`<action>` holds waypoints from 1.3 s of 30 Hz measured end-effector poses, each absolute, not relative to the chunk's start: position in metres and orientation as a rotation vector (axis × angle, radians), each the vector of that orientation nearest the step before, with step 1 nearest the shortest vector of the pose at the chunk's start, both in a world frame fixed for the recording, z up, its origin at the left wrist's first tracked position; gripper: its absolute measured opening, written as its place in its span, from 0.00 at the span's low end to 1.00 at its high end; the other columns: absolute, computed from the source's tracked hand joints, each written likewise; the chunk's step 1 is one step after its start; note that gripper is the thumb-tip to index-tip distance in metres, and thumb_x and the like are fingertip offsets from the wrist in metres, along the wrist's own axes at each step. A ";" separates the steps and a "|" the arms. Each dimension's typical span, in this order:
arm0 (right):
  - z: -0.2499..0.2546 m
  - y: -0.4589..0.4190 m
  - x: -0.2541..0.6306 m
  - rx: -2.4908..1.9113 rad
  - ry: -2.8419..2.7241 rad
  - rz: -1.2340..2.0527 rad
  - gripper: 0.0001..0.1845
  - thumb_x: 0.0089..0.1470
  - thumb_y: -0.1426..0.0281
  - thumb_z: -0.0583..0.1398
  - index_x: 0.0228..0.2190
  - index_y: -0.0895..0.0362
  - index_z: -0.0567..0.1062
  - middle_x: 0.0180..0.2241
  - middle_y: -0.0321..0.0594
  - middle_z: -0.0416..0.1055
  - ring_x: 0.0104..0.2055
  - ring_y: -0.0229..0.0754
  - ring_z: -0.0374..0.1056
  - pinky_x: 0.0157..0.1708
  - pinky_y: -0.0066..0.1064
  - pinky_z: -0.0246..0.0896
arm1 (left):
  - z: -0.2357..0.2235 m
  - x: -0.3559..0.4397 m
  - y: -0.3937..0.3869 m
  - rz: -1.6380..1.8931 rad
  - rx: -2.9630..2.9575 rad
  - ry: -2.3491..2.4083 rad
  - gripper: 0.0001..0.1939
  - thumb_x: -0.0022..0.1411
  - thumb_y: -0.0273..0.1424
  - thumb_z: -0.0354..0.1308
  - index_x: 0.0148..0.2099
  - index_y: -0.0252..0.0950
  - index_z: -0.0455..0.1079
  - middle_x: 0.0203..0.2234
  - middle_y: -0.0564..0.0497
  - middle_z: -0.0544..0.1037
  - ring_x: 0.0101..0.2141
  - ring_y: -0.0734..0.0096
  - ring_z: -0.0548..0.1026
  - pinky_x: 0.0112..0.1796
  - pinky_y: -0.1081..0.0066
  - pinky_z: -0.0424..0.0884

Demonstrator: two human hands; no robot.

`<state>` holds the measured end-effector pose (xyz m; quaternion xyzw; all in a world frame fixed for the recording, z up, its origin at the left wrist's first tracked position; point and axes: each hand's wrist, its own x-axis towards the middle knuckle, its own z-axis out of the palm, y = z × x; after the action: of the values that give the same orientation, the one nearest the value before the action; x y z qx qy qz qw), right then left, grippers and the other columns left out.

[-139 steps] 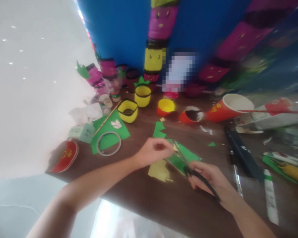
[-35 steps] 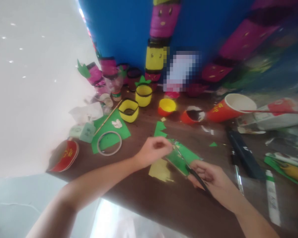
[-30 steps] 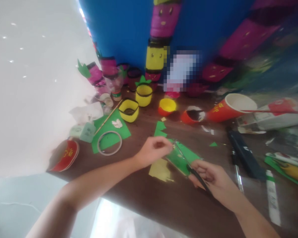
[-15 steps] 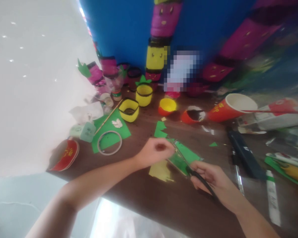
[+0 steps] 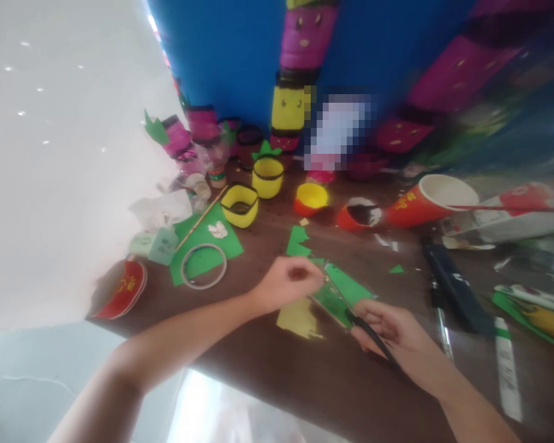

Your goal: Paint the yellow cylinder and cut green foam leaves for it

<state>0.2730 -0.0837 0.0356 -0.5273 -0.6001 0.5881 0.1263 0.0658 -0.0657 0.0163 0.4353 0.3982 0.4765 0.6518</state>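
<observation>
My right hand (image 5: 388, 329) grips black-handled scissors (image 5: 373, 335), and their narrow blades point up and left. At the blade tips my left hand (image 5: 290, 280) is closed in a pinch, with thumb and fingertip together. A tiny pale bit seems to show at those fingertips, too small to name. Beneath the hands lies a sheet of green paper (image 5: 351, 284), with a cut green strip (image 5: 298, 240) just beyond it. A torn-edged piece of yellow paper (image 5: 298, 319) rests on the table below my left hand.
Two yellow cups (image 5: 240, 206) with black rims stand behind a tape ring (image 5: 204, 246) on more green paper. Red cup parts (image 5: 314, 200) line the back, beside a tall red cup (image 5: 406, 206). A dark case (image 5: 457, 286) and a white marker (image 5: 508, 369) lie at right.
The fingers of my right hand have shifted very slightly on the scissors. My left hand stays in place at the blade tips.
</observation>
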 end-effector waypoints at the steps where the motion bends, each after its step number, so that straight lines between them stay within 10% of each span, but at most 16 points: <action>1: 0.036 -0.084 0.273 -1.533 -1.743 1.709 0.21 0.40 0.53 0.65 0.21 0.56 0.65 0.18 0.30 0.58 0.20 0.32 0.57 0.20 0.25 0.56 | 0.017 0.066 -0.066 1.078 0.983 0.904 0.09 0.47 0.32 0.65 0.25 0.30 0.71 0.23 0.51 0.72 0.27 0.77 0.68 0.32 0.75 0.65; 39: 0.040 -0.084 0.268 -1.552 -1.748 1.720 0.21 0.40 0.56 0.65 0.19 0.55 0.61 0.16 0.29 0.57 0.19 0.32 0.55 0.20 0.26 0.55 | 0.021 0.065 -0.065 1.075 0.929 0.963 0.08 0.47 0.30 0.63 0.24 0.30 0.70 0.20 0.54 0.69 0.23 0.81 0.64 0.31 0.75 0.64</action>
<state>0.2676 -0.0836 0.0404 -0.5309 -0.5979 0.5884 0.1198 0.0649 -0.0648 0.0209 0.4096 0.4244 0.4739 0.6538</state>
